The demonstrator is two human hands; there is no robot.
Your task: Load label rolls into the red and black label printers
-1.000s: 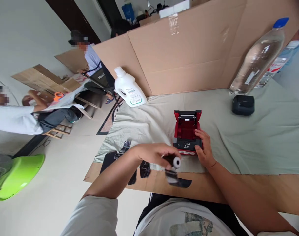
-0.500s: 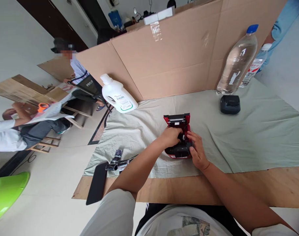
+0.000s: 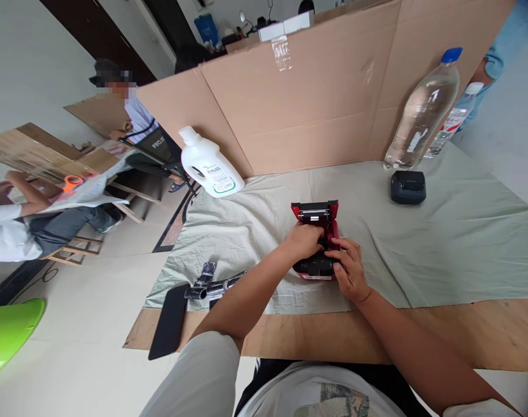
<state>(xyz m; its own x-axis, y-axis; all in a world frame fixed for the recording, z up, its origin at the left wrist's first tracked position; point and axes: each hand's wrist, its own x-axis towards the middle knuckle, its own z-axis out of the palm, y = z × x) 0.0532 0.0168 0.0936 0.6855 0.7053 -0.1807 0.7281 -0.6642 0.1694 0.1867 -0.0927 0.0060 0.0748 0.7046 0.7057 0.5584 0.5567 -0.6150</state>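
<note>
A small red printer (image 3: 331, 209) stands on the pale green cloth (image 3: 442, 243) with its lid tipped up and back. My left hand (image 3: 304, 240) reaches into its open bay, fingers curled over a black roll that they mostly hide. My right hand (image 3: 349, 271) grips the printer's black front right corner, thumb on top. Both forearms come in from the lower edge of the view.
A white jug (image 3: 207, 165), a big water bottle (image 3: 424, 110), a smaller bottle (image 3: 454, 119) and a black device (image 3: 407, 187) stand by the cardboard screen (image 3: 311, 98). Torn black wrapping (image 3: 212, 284) and a black strip (image 3: 171, 321) lie left. Other people sit far left.
My left hand carried the roll from the table's front edge up into the printer's bay and now covers it. My right hand stayed on the printer's front, shifting slightly.
</note>
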